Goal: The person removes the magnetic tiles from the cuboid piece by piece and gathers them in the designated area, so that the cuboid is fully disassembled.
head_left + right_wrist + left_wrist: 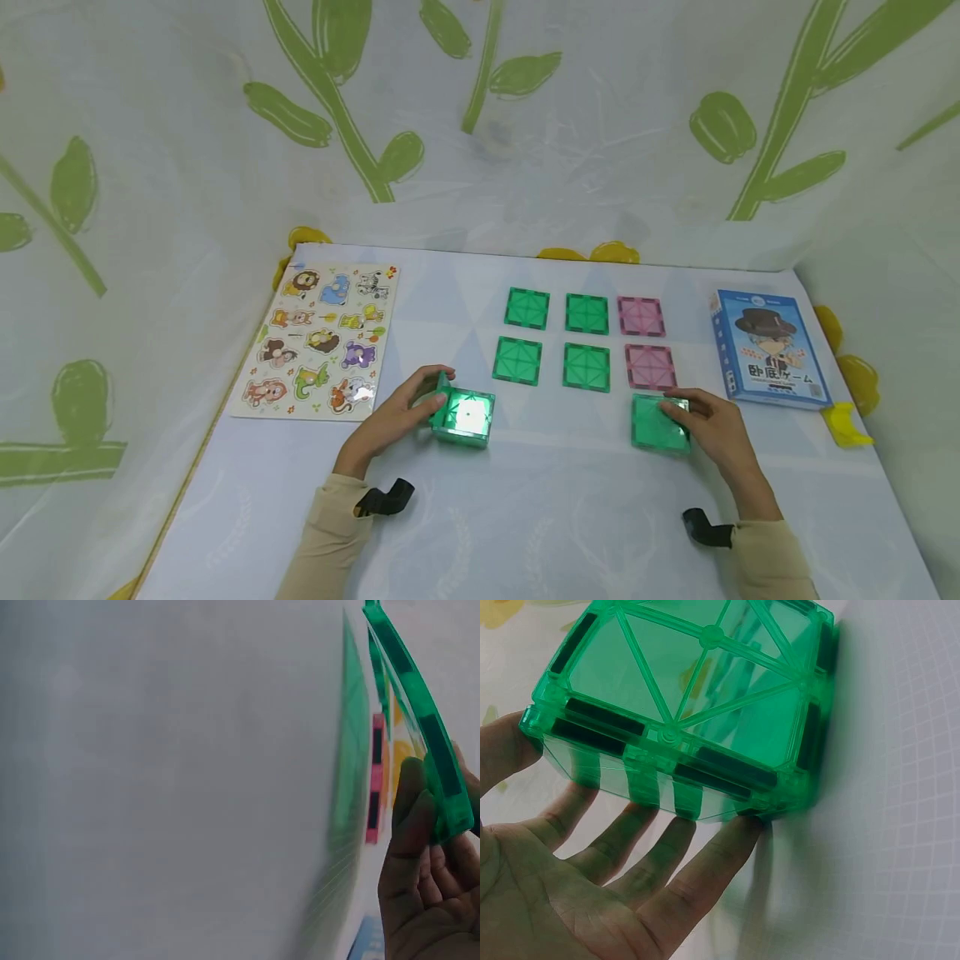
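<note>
A box of clear green magnetic tiles (pixel 467 414) sits at the middle left of the table, its top tile catching a bright glare. My left hand (pixel 401 412) grips a green magnetic tile (pixel 442 387) that stands upright along the box's left side. From the left wrist, the fingers (pixel 705 877) are spread along that side, right at the dark magnet strips of the edge. Over to the right, my right hand (pixel 708 425) pinches another green magnetic tile (pixel 651 423) by its right edge. That tile (pixel 420 705) is tilted above the table, between thumb and fingers.
Behind the hands lie two rows of flat tiles: green ones (pixel 517 361) and two pink ones (pixel 650 367). An animal puzzle board (pixel 321 342) lies at left. A blue game box (pixel 768 350) stands at right, beside a yellow piece (pixel 847 425). Leaf-printed fabric (pixel 600 150) rises behind.
</note>
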Demonstrator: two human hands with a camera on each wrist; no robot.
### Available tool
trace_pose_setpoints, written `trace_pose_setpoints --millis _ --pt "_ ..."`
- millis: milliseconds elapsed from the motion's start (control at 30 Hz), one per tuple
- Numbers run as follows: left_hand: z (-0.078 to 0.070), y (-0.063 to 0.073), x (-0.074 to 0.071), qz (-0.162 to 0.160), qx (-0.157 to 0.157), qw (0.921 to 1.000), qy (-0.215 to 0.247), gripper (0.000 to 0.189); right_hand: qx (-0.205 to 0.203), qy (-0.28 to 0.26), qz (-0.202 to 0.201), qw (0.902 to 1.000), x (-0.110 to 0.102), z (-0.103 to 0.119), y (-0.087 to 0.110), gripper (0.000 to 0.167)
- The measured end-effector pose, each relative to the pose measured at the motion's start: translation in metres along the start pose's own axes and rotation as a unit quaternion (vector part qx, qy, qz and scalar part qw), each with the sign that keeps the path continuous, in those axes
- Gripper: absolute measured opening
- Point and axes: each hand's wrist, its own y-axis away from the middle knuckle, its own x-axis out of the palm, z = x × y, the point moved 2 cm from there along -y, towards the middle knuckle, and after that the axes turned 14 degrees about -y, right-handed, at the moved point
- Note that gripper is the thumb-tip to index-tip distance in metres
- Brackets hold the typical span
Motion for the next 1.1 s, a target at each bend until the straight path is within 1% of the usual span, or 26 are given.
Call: trace_pose_setpoints --millis 100,200,300,467,600,767,900,1100 --pt "0.0 0.0 0.0 -0.001 -0.002 1.0 -0.002 0.048 0.02 -0.006 0.014 0.9997 0.0 -0.007 0.002 0.058" --pt "0.0 0.001 0.0 -0.004 -0.003 1.0 -0.004 0.048 0.024 -0.01 0.013 0.9996 0.0 -0.012 0.002 0.058" --pt "0.0 0.001 0.0 -0.004 -0.003 1.0 -0.005 0.049 0.026 -0.004 0.0 0.9997 -0.001 -0.014 0.002 0.059" --pt "-0.002 0.001 0.0 -0.002 -0.006 1.0 -0.003 0.049 0.025 0.011 -0.032 0.9991 -0.003 -0.016 0.004 0.055" --pt "-0.002 0.002 0.0 -0.006 -0.007 1.0 -0.003 0.049 0.02 0.033 -0.046 0.9982 -0.003 -0.014 0.004 0.052" --pt "-0.001 0.002 0.001 -0.005 -0.004 1.0 0.0 0.048 0.01 0.05 -0.048 0.9975 -0.003 -0.012 0.002 0.051" --pt "0.0 0.001 0.001 -0.004 -0.002 1.0 0.0 0.048 0.002 0.055 -0.051 0.9972 -0.001 -0.012 0.002 0.048" --pt "0.0 0.001 0.001 -0.004 -0.002 1.0 0.0 0.048 -0.023 0.049 -0.058 0.9968 0.003 -0.009 0.004 0.038"
